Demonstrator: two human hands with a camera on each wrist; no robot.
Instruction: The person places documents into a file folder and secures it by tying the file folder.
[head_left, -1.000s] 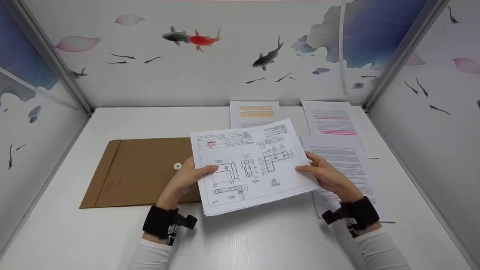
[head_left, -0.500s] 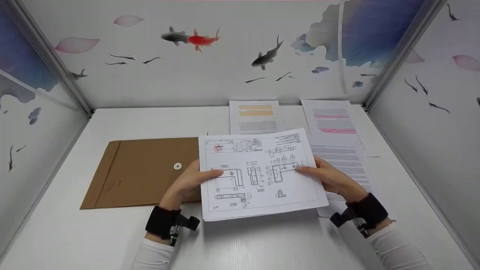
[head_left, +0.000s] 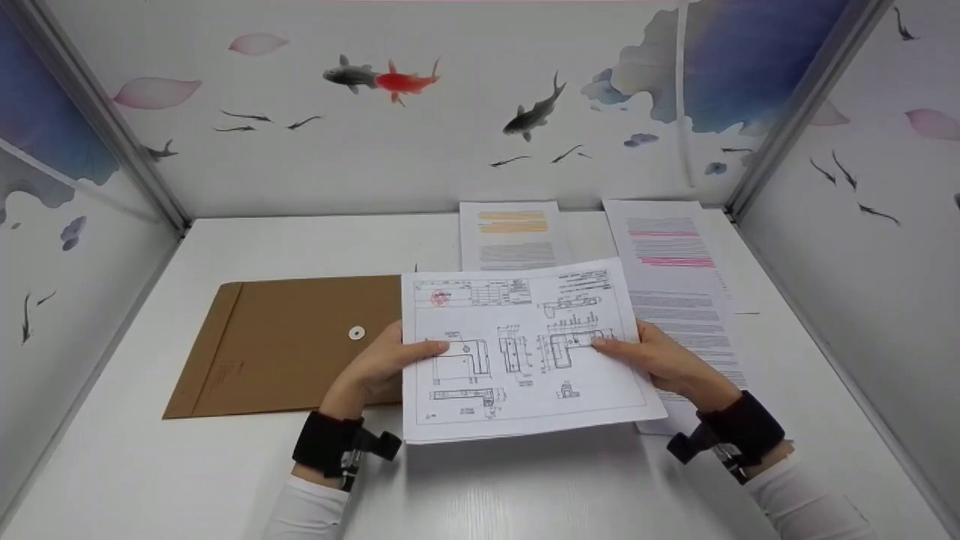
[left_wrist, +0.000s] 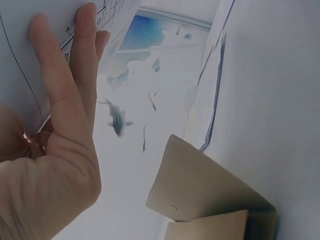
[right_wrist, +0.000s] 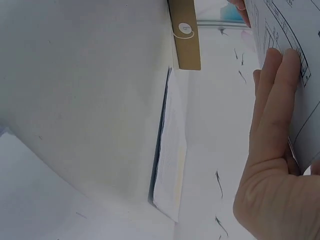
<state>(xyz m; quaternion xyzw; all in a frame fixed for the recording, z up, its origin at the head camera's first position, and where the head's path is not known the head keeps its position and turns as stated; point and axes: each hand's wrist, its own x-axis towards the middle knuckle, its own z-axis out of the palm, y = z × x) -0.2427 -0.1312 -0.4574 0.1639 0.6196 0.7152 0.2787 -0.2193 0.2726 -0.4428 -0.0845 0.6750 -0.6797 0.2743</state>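
Note:
Both hands hold up a thin stack of white paper sheets (head_left: 517, 397), its top page printed with technical drawings and a red stamp. My left hand (head_left: 371, 367) grips the left edge, thumb on top of the page. At the opposite edge my right hand (head_left: 675, 364) pinches the stack the same way. In the left wrist view, the left fingers (left_wrist: 65, 100) lie spread along the underside of the sheets. The right wrist view has the right fingers (right_wrist: 280, 100) stretched under the paper (right_wrist: 307, 115). Behind the left hand lies a brown envelope folder (head_left: 285, 345) with a white button.
A page with orange highlighting (head_left: 514, 240) lies at the back, partly covered by the held sheets. To the right, text pages with pink highlighting (head_left: 675, 277) overlap in a column. Printed wall panels (head_left: 450, 150) enclose the white table (head_left: 480, 495) at the back and sides.
The stack has shifted right and slightly toward me, and its tilt has lessened. Both hands moved along with it, still gripping its edges; the folder and other pages stay put.

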